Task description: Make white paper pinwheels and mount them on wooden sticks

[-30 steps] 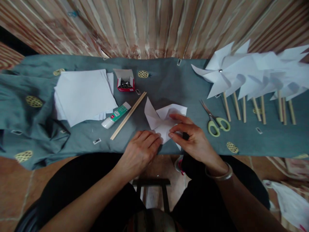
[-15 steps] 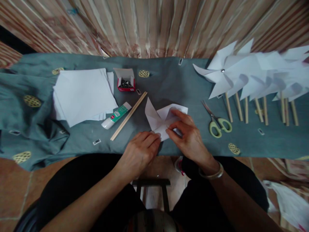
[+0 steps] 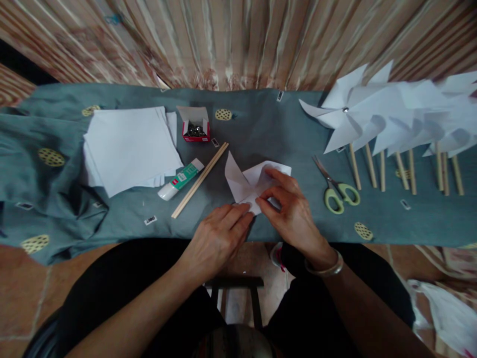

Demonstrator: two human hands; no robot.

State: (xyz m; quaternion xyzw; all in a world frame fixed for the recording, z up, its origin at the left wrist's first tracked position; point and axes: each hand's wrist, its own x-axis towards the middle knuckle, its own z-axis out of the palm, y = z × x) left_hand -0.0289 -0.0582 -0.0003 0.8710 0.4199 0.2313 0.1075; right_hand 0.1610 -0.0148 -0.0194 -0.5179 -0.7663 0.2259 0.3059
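A partly folded white paper pinwheel (image 3: 238, 185) lies in front of me near the table's front edge, one blade curling up at its left. My left hand (image 3: 221, 233) is closed on its near left corner, the fingertips pressed together on the paper. With thumb and fingers, my right hand (image 3: 288, 211) grips the paper's right side and near flap. Left of the pinwheel lie two wooden sticks (image 3: 199, 181) side by side, with a green and white glue tube (image 3: 181, 180) next to them. Scissors (image 3: 337, 191) with light green handles rest to the right of my right hand.
A stack of white paper sheets (image 3: 130, 149) lies at the left. Behind the glue stands an open red box (image 3: 196, 130) of metal pins. Several finished paper pinwheels (image 3: 357, 112) on sticks overlap at the right. Curtains (image 3: 238, 44) hang behind the cloth-covered table (image 3: 268, 119).
My left hand has shifted slightly to the right along the paper's near edge. My right hand keeps its grip, and the whole view has moved a little.
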